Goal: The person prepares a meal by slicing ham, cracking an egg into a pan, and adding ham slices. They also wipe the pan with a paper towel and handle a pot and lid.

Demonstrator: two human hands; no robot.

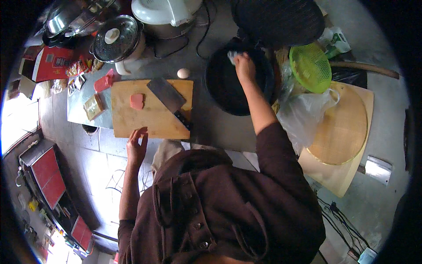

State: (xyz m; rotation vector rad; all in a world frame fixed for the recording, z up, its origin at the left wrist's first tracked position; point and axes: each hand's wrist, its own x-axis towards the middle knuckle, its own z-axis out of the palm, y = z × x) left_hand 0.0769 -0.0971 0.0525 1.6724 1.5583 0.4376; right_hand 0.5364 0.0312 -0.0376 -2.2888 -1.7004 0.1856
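My right hand is over a round black electric griddle pan, gripping a crumpled whitish tissue or cloth against the pan's far inner part. The pan's dark lid stands raised behind it. My left hand is at the near edge of a wooden cutting board, fingers slightly bent, holding nothing. On that board lie a piece of pink sausage meat and a cleaver with a black handle. A brown egg rests just beyond the board.
Left of the board are a pink package and a small wrapped block. A lidded pot and a white cooker stand behind. A green basket, plastic bag and round wooden board lie at right.
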